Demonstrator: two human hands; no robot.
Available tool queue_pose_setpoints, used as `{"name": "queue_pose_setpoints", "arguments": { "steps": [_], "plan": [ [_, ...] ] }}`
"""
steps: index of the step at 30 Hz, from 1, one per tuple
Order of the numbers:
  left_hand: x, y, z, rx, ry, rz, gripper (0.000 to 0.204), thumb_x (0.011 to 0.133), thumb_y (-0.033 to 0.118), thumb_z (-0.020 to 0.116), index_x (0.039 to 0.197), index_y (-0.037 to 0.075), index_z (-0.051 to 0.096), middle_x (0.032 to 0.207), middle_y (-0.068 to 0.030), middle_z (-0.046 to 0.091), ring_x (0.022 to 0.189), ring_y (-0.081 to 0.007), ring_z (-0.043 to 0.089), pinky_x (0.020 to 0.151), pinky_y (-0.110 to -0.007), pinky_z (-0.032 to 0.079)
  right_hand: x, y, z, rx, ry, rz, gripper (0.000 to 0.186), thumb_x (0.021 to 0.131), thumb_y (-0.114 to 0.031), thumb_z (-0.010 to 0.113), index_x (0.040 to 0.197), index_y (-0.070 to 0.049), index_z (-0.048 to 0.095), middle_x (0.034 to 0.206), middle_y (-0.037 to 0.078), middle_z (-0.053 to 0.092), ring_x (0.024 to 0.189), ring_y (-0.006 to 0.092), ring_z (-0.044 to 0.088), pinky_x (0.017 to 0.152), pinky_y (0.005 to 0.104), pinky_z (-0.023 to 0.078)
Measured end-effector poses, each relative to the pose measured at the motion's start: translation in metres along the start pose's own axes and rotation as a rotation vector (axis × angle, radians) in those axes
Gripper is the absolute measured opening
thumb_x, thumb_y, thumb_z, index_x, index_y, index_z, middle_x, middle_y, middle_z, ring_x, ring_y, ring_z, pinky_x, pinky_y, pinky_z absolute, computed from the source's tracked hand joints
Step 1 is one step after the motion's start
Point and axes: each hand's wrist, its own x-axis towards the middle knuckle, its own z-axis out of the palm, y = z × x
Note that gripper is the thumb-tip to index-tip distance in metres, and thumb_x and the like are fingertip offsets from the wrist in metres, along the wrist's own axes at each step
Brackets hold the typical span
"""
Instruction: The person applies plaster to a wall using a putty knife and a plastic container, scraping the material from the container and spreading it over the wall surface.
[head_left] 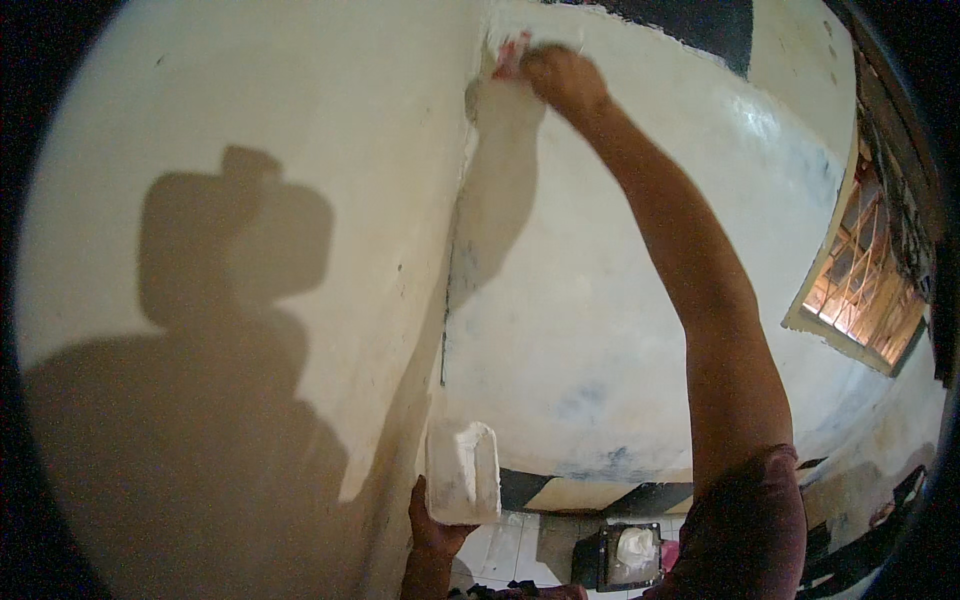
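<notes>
High on the pale wall, where two walls meet in a corner, my right hand (562, 78) grips a small red tool (508, 60), seemingly a scraper, against the surface. My left hand (435, 530), low in the view, holds a translucent plastic container (460, 475) with white paste smeared inside. My right arm reaches up across the wall (580, 280), which has white and bluish patches and a dark painted band along its top.
A barred window (860, 280) is at the right. Below, a dark tray (630, 555) holding white material and a pink item stands on the white tiled floor (492, 560). Black and beige bands (580, 493) run along the wall's bottom. My shadow falls on the left wall (120, 80).
</notes>
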Motion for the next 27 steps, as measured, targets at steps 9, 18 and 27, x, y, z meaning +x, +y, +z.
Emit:
{"name": "queue_pose_setpoints", "arguments": {
  "steps": [9, 18, 27],
  "plan": [
    [0.008, 0.003, -0.031, -0.111, -0.025, -0.049, 0.076, 0.081, 0.060, 0.049, 0.137, 0.011, 0.038, 0.128, -0.0163, 0.050, 0.114, -0.0389, 0.052, 0.086, -0.062, 0.046, -0.036, -0.040, -0.069, 0.255, -0.100, 0.141, 0.039, 0.078, 0.001, 0.049, 0.110, -0.015, 0.065, 0.102, 0.014, 0.065, 0.093, 0.0309, 0.063, 0.079, 0.0440, 0.052],
    [-0.013, -0.005, -0.020, -0.127, -0.075, -0.012, 0.072, 0.084, 0.057, 0.046, 0.139, 0.012, 0.036, 0.130, -0.0157, 0.049, 0.115, -0.0394, 0.051, 0.087, -0.063, 0.045, 0.047, 0.016, -0.041, 0.047, 0.062, 0.137, 0.026, 0.079, -0.004, 0.052, 0.099, -0.013, 0.065, 0.091, 0.014, 0.066, 0.087, 0.0308, 0.064, 0.073, 0.0429, 0.053],
    [-0.024, 0.003, 0.002, 0.046, 0.111, 0.014, 0.075, 0.082, 0.059, 0.048, 0.138, 0.011, 0.036, 0.128, -0.0163, 0.049, 0.115, -0.0401, 0.051, 0.088, -0.063, 0.045, -0.047, -0.056, -0.051, 0.260, -0.387, 0.008, 0.026, 0.081, -0.005, 0.051, 0.102, -0.011, 0.065, 0.095, 0.010, 0.066, 0.093, 0.0263, 0.061, 0.082, 0.0381, 0.052]
  ]
}}
